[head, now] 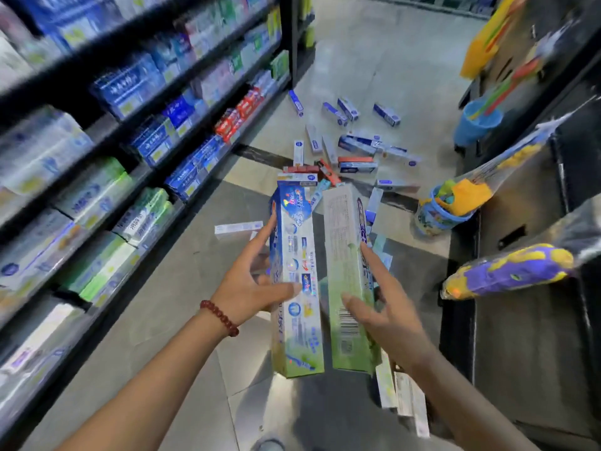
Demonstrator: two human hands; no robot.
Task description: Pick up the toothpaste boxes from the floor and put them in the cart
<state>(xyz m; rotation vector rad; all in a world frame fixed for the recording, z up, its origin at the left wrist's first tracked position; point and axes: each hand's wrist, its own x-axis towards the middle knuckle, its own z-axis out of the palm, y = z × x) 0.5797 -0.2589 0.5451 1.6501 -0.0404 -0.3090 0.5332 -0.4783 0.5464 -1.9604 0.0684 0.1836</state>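
Holding two long toothpaste boxes upright at frame centre: the left hand grips the blue box, the right hand pinches the green box, one per hand, probably for carrying together. More boxes litter the floor beyond. No cart is visible; shelves fill the left.
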